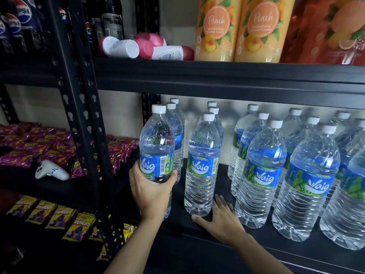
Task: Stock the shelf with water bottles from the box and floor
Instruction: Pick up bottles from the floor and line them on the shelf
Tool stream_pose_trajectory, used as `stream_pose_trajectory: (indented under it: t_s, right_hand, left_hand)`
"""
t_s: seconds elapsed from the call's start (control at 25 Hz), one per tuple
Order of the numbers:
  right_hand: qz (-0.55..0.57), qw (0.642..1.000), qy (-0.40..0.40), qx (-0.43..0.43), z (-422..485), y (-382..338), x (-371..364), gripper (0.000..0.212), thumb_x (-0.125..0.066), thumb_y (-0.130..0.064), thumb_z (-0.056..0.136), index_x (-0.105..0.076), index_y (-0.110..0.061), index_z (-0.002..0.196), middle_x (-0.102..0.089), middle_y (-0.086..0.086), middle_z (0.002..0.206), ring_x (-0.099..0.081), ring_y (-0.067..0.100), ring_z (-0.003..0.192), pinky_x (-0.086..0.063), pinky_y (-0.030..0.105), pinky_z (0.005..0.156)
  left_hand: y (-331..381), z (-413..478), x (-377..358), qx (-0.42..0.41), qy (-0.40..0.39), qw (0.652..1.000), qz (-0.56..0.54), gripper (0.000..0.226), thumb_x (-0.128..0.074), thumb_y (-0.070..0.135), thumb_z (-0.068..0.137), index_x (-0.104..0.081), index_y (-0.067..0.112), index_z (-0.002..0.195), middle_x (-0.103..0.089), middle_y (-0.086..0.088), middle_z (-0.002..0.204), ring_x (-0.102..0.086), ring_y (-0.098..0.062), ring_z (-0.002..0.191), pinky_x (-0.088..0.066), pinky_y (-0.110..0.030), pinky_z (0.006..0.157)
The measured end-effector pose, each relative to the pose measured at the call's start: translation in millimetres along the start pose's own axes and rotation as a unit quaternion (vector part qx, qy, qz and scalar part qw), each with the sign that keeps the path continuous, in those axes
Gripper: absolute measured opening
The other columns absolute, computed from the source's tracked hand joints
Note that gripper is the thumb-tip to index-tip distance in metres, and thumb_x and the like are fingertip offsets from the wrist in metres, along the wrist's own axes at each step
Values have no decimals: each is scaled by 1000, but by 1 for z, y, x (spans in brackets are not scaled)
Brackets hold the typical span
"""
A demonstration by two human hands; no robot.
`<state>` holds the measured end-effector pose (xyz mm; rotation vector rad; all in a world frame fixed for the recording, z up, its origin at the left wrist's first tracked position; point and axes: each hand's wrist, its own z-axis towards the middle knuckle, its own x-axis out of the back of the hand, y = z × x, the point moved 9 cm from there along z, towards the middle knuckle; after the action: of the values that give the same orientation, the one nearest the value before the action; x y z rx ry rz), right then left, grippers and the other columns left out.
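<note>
My left hand (pixel 152 189) grips a clear water bottle (pixel 157 147) with a blue label and white cap, upright at the left end of the black shelf (pixel 199 230), in front of two bottles in the same row. My right hand (pixel 219 217) lies flat on the shelf with straight fingers, its thumb at the base of a standing bottle (pixel 203 165). Further right stand several rows of the same bottles (pixel 260 175). The box and floor are out of view.
The shelf above holds peach shower cream bottles (pixel 217 28) and lying pink-capped white bottles (pixel 138 47). A black upright post (pixel 87 107) divides off the left rack with purple snack packs (pixel 49 147), a white controller (pixel 51 172), yellow snack packs (pixel 59 216) and cola bottles (pixel 19 22).
</note>
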<state>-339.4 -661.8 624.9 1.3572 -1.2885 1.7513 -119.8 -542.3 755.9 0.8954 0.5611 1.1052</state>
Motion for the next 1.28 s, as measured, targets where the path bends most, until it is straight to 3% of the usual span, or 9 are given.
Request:
stream_pose_trajectory:
  t_s: [0.16, 0.56, 0.72, 0.88, 1.08, 1.16, 1.28]
  right_hand:
    - [-12, 1000, 3, 3, -1, 1, 0, 111, -31, -90, 74, -9, -19, 157, -6, 4, 165, 2, 17, 152, -1, 38, 123]
    - [-21, 1000, -11, 5, 0, 2, -2, 114, -27, -92, 71, -7, -19, 157, -4, 3, 165, 4, 16, 152, -1, 37, 123]
    - [-16, 1000, -6, 4, 1, 2, -2, 125, -15, -96, 58, -8, -20, 157, -6, 3, 165, 2, 16, 152, -2, 36, 122]
    - [-6, 1000, -8, 9, 0, 2, -2, 124, -16, -96, 59, -9, -20, 157, -7, 3, 165, 2, 16, 152, -1, 36, 123]
    - [7, 1000, 0, 5, 0, 1, 0, 121, -19, -95, 63, -12, -19, 156, -9, 3, 165, 0, 16, 152, -2, 36, 123]
    - [10, 1000, 2, 3, -1, 2, 0, 121, -20, -95, 63, -14, -18, 156, -10, 3, 165, -1, 15, 152, -2, 36, 123]
    - [18, 1000, 11, 6, -1, 1, 2, 121, -22, -95, 62, -18, -17, 154, -13, 3, 164, -3, 15, 152, -4, 35, 123]
  left_hand:
    - [-2, 15, -15, -13, 5, 1000, 5, 83, -95, 31, 51, -54, 4, 118, -58, -10, 110, -57, -27, 105, -46, -37, 93]
    - [-37, 22, -38, 13, -14, 999, 27, 95, -95, 36, 51, -49, 4, 128, -55, -12, 118, -54, -29, 113, -46, -42, 98]
    - [-47, 21, -43, 37, -76, 996, 15, 110, -94, 39, 53, -34, 9, 140, -43, -8, 132, -44, -23, 125, -41, -40, 106]
    - [-64, 14, -47, 35, -184, 982, 5, 114, -93, 21, 60, -23, 16, 149, -33, 1, 140, -32, -16, 134, -32, -35, 112]
    - [-81, 4, -42, 126, -261, 957, -30, 85, -93, 16, 62, -44, 25, 131, -60, 16, 111, -59, 1, 100, -45, -25, 93]
    - [-85, 2, -42, 140, -262, 954, -30, 85, -96, 21, 57, -46, 29, 126, -62, 16, 110, -58, 8, 96, -46, -25, 91]
    - [-87, 1, -44, 141, -270, 952, -22, 92, -97, 31, 54, -43, 31, 129, -61, 13, 117, -60, -4, 102, -43, -22, 88]
